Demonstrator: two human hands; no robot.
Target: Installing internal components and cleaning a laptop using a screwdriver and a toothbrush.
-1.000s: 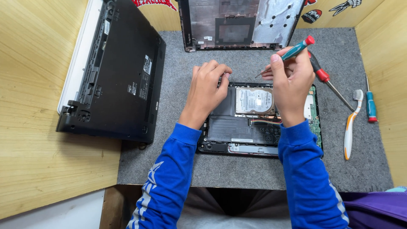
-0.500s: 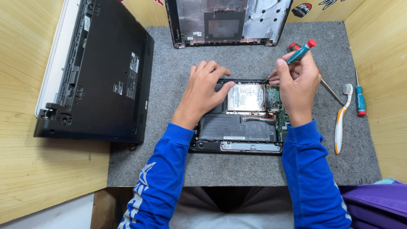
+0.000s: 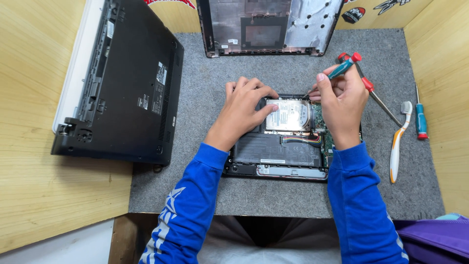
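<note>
Head view looks straight down on an opened black laptop base lying on a grey felt mat, with both hands at work over its upper half. Its task piece is the silver, flat, rectangular hard drive seated in the bay between the two hands. The left hand lies flat on the base, fingers spread narrowly, its fingertips touching the drive's left edge. The right hand is closed around a small screwdriver with a teal grip and red cap, the tip angled down toward the drive's upper right corner; whether it sits in a screw I cannot tell.

I judge the drive to be stiff, fairly light and fragile, smooth on its metal face, so best taken by its side edges and kept clear of the exposed green circuit board and the bundle of coloured wires just below it.

Just beyond the right hand lies a red-handled screwdriver, then a white and orange toothbrush, and farther right a blue screwdriver. Ahead of both hands sits a detached grey laptop cover. Well to the left of the left hand rests a second black laptop, closed and underside up, on the wooden bench.
</note>
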